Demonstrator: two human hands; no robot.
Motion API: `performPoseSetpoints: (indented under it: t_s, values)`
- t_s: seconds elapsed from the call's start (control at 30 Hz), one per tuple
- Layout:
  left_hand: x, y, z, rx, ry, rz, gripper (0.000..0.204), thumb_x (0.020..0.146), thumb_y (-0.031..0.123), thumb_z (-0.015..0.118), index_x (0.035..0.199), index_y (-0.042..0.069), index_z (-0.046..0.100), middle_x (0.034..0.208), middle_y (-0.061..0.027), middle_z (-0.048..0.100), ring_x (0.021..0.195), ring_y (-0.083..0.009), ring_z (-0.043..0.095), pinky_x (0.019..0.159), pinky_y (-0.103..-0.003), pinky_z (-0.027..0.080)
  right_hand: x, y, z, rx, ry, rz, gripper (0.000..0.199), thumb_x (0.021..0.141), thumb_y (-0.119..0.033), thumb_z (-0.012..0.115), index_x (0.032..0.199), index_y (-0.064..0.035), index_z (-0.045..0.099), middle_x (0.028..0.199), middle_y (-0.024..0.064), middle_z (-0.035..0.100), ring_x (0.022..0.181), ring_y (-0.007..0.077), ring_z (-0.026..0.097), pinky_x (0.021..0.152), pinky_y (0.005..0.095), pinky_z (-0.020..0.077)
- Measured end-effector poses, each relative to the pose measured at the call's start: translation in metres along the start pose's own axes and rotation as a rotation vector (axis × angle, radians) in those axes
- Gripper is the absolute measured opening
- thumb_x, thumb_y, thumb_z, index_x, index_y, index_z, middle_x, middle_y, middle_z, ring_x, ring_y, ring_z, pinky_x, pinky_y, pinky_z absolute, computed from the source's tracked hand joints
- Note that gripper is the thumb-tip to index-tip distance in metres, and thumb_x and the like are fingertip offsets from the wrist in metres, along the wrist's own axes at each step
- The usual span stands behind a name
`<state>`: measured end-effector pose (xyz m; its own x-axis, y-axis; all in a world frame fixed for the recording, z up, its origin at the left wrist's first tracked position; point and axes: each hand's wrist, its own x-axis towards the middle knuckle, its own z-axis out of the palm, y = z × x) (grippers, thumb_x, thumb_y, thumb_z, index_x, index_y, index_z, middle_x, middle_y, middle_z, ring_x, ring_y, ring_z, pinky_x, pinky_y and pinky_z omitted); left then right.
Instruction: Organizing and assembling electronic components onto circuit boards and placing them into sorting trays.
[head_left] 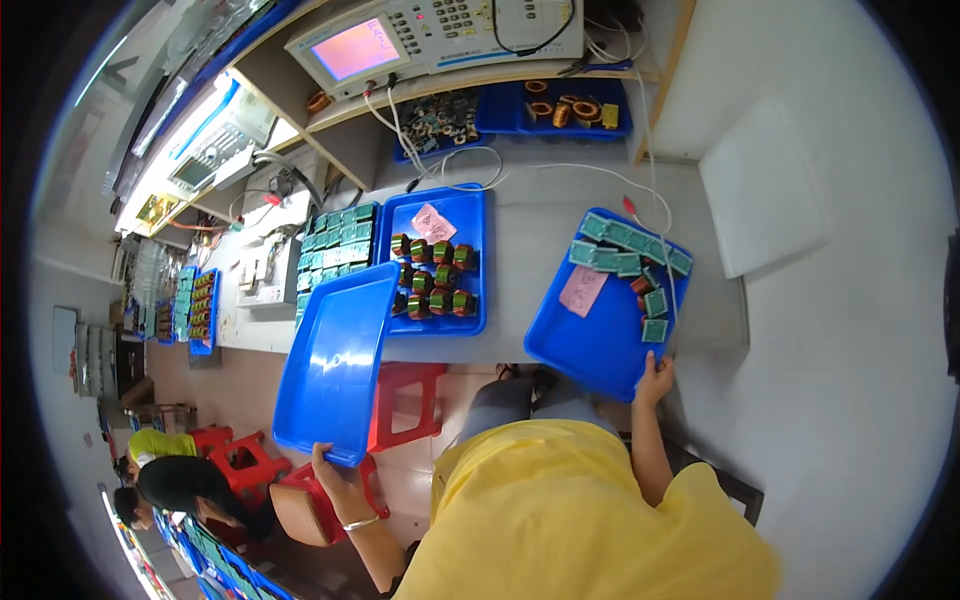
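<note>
Left hand (335, 478): gripping the near edge of the left tray (335, 360), blue, thumb showing at the rim; the remaining fingers are hiding underneath. This tray is slanting away from the hand, its far end overlapping the core tray in view; cannot tell whether the two are touching.

Right hand (655, 380): pinching the near right corner of the right tray (565, 335), also blue. Its near end is reaching past the edge of the table (515, 265). Green cases (622, 237) are lying in it beyond the hand, along the far and right sides; a pink slip (583, 290) is lying to their left.

Beyond and between the hands, the core tray (402, 212) is resting on the table, carrying wound cores (441, 278). More green cases are sitting just to its left. Beyond both hands, a meter (460, 40) is standing on a shelf (520, 83); its screen is glowing.
</note>
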<state>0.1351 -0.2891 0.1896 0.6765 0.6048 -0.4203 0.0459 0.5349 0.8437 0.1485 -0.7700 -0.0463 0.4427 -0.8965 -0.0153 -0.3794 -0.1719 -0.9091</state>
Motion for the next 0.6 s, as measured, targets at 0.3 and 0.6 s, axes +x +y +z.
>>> performPoseSetpoints:
  t_s: [0.3, 0.6]
  values:
    - [-0.003, 0.006, -0.012, -0.042, 0.054, 0.045, 0.050, 0.068, 0.012, 0.051, 0.116, 0.001, 0.040, 0.103, -0.0120, 0.054, 0.086, -0.0248, 0.058, 0.066, -0.034, 0.053, 0.140, 0.042, -0.029, -0.203, 0.095, -0.125, 0.040, 0.076, -0.031, 0.069, 0.092, 0.0035, 0.058, 0.081, 0.0136, 0.060, 0.073, 0.0254, 0.057, 0.069, 0.0348, 0.0452]
    - [-0.033, -0.014, -0.038, -0.141, 0.286, 0.096, 0.052, 0.067, 0.013, 0.050, 0.116, -0.001, 0.041, 0.104, -0.0129, 0.055, 0.085, -0.0254, 0.060, 0.067, -0.034, 0.054, 0.069, -0.041, -0.018, -0.526, 0.005, -0.603, 0.028, 0.079, -0.014, 0.061, 0.101, 0.0009, 0.054, 0.097, 0.0133, 0.057, 0.091, 0.0251, 0.054, 0.082, 0.0336, 0.0406]
